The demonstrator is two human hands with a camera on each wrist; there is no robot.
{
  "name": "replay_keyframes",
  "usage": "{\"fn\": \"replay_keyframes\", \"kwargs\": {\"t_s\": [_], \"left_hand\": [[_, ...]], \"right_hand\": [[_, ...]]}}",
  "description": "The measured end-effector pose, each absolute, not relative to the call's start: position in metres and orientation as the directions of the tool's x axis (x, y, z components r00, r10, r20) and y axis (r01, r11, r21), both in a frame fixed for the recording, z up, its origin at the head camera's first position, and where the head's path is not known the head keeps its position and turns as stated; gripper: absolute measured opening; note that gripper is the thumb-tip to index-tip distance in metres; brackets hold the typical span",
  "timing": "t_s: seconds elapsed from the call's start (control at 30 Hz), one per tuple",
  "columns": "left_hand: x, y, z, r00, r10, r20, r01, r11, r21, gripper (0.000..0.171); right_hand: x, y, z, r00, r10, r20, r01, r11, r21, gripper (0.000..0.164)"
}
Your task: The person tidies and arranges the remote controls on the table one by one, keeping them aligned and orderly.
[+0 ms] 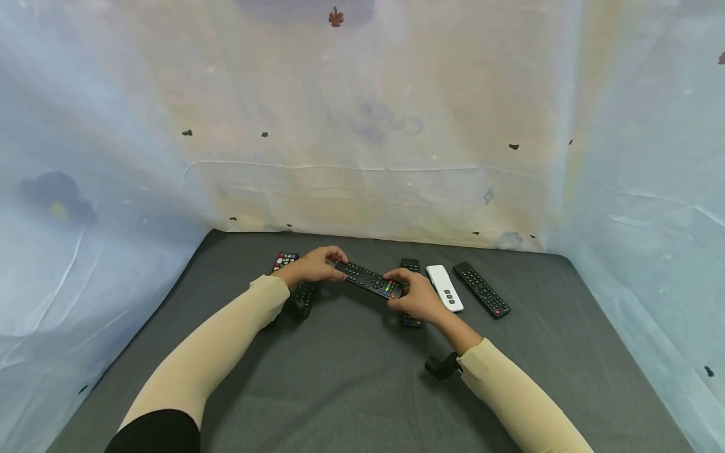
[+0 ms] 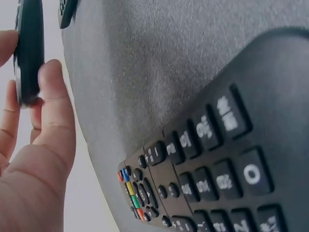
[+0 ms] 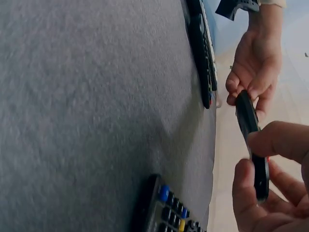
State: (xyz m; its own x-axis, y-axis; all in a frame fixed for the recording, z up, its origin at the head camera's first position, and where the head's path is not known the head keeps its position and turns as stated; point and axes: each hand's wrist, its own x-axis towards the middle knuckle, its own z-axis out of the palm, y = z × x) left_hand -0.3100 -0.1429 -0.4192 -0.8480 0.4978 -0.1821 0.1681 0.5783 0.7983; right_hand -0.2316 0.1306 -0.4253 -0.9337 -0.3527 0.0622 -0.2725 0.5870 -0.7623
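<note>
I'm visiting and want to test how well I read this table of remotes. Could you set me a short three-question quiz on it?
1. True or false: the long black remote control with coloured buttons lies flat on the dark grey cloth table, untouched.
2. Which remote lies nearest the white slim remote control on its outer side? A. a black remote with a red button at its near end B. a silver remote C. a blue remote
3. Fill in: the left hand grips one end of the raised remote and the right hand grips the ____ end.

Key: 1 false, both hands hold it up; 2 A; 3 other.
</note>
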Motion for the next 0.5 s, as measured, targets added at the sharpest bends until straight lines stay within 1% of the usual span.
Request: {"fn": "replay_keyframes", "kwargs": {"t_s": [0.1, 0.2, 0.37, 0.5], "left_hand": [[-0.306, -0.143, -0.418, -0.847, 0.502, -0.174, 0.158, 0.550, 0.820, 0.034], [-0.302, -0.143, -0.416, -0.843, 0.514, -0.161, 0.163, 0.527, 0.834, 0.034], [-0.294, -0.143, -0.414, -0.835, 0.535, -0.130, 0.208, 0.526, 0.825, 0.031], [-0.282, -0.140, -0.414, -0.849, 0.517, -0.110, 0.228, 0.546, 0.806, 0.030]], "right_hand": [[-0.233, 0.134, -0.423, -0.925, -0.375, 0.060, -0.276, 0.556, -0.784, 0.049], [-0.233, 0.136, -0.420, -0.929, -0.368, 0.039, -0.244, 0.531, -0.811, 0.048], [-0.235, 0.139, -0.420, -0.953, -0.302, 0.011, -0.178, 0.532, -0.828, 0.044], [-0.239, 0.142, -0.422, -0.967, -0.253, -0.005, -0.133, 0.525, -0.840, 0.042]]}}
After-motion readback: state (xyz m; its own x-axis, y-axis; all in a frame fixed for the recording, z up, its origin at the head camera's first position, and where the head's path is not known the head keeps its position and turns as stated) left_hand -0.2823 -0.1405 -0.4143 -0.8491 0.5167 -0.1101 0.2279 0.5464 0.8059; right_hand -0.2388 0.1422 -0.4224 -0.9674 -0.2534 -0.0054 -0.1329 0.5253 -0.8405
